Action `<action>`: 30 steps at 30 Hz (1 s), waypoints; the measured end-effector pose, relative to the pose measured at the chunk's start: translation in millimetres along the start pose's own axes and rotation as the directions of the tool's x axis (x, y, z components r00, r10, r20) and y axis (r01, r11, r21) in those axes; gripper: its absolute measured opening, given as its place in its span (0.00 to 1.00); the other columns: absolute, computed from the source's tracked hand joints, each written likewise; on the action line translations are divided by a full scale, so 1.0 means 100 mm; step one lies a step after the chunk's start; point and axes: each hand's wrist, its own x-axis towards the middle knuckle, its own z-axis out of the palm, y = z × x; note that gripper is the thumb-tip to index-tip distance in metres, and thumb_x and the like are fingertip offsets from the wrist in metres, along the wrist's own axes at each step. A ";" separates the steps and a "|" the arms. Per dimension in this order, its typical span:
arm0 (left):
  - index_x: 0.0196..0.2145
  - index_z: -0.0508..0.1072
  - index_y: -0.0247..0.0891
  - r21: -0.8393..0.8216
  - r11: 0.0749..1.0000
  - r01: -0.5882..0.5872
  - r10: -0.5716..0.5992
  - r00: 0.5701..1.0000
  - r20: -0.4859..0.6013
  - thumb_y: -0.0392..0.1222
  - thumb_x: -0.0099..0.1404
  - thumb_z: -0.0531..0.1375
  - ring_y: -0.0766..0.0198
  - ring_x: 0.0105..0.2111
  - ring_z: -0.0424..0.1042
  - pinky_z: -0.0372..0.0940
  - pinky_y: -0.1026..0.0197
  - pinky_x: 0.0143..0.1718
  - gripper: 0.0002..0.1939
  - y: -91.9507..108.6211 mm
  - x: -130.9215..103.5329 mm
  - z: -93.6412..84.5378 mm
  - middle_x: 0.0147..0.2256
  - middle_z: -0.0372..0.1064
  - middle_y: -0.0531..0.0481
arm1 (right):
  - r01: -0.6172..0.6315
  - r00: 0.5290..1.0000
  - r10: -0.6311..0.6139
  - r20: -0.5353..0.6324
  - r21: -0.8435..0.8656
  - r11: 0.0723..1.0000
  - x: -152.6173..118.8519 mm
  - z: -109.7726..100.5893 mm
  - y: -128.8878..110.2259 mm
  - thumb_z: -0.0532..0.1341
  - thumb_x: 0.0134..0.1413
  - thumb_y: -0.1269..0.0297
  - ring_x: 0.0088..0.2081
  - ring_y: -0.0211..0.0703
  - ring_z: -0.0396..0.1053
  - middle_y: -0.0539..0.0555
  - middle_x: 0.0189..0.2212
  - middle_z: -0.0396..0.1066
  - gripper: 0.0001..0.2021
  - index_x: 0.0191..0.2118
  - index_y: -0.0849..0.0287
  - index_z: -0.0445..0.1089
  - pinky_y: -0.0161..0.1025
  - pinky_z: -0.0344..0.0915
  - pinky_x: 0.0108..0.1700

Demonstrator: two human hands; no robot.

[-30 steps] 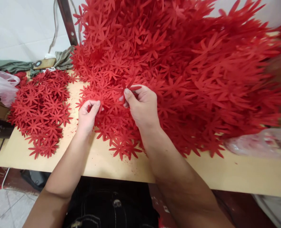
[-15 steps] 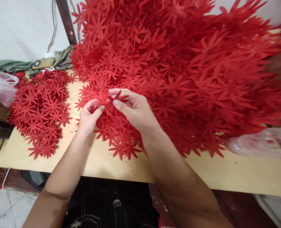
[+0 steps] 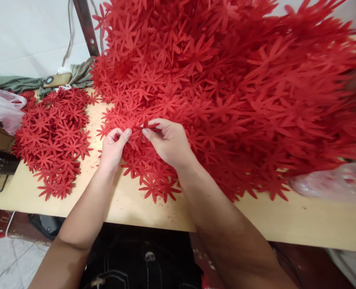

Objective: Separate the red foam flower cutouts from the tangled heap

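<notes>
My left hand and my right hand are close together above the front of a large heap of red flower-shaped cutouts. Between thumb and fingers, my right hand pinches a red flower cutout with narrow petals. The fingers of my left hand are closed on red petals at its other side; whether these belong to the same cutout I cannot tell, since they blend with the heap behind. A smaller pile of red flower cutouts lies to the left of my left hand.
The heap spreads across the pale wooden table and up against the wall. At the left edge are a white plastic bag and cardboard boxes. A clear plastic bag lies at the right. Greenish cloth lies along the back left.
My right hand has lowered slightly, and the flower cutout in it has tilted so its petals show more edge-on. My left hand stays nearly in place with its thumb raised a little.
</notes>
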 end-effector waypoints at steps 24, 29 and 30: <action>0.21 0.67 0.36 0.031 0.999 -0.022 0.020 0.998 0.065 0.55 0.43 0.70 0.76 0.17 0.56 0.54 0.69 0.22 0.21 -0.02 0.03 -0.04 0.16 0.59 0.60 | 0.055 0.988 -0.057 -0.145 -0.018 0.998 0.02 -0.05 0.03 0.62 0.49 0.61 0.28 0.36 0.69 0.49 0.26 0.71 0.06 0.31 0.58 0.71 0.36 0.67 0.34; 0.27 0.70 0.37 -0.075 0.996 -0.053 0.050 0.998 -0.045 0.55 0.43 0.70 0.77 0.20 0.60 0.56 0.69 0.24 0.21 -0.02 0.06 -0.05 0.21 0.65 0.59 | 0.174 0.948 -0.199 -0.249 -0.119 0.977 0.09 -0.22 0.11 0.61 0.52 0.57 0.43 0.43 0.69 0.55 0.39 0.70 0.08 0.36 0.55 0.72 0.45 0.68 0.48; 0.28 0.71 0.38 -0.113 0.993 -0.043 0.037 0.998 -0.056 0.56 0.44 0.69 0.76 0.21 0.61 0.57 0.69 0.25 0.21 -0.01 0.06 -0.06 0.24 0.67 0.58 | 0.190 0.941 -0.226 -0.253 -0.156 0.969 0.09 -0.23 0.12 0.62 0.51 0.58 0.48 0.45 0.68 0.56 0.42 0.68 0.09 0.36 0.54 0.72 0.46 0.67 0.50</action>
